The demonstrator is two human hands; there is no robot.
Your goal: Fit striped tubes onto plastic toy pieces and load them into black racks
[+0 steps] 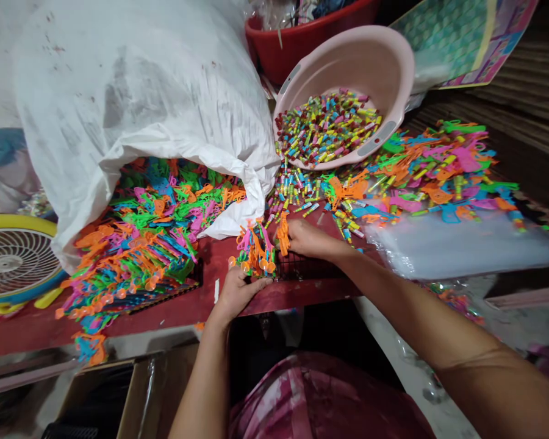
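Note:
My left hand (238, 296) grips the lower side of a bunch of orange, pink and green plastic toy pieces (255, 251) with round orange tips. My right hand (306, 239) presses its fingertips against an orange plastic piece (282, 235) at the bunch's right side. Beneath my hands lies a black wire mesh rack (297, 267), partly hidden by them. Small coloured plastic tubes (297, 189) are scattered just beyond my right hand. A large heap of similar plastic pieces (155, 225) spills from a white woven sack (137, 103) to the left.
A pink basin (370, 67) full of coloured tubes tilts at the back, beside a red tub (283, 49). More plastic pieces (439, 164) and a clear plastic bag (452, 250) lie to the right on the red table (201, 299). A fan (13, 262) stands left; a cardboard box (165, 381) sits below.

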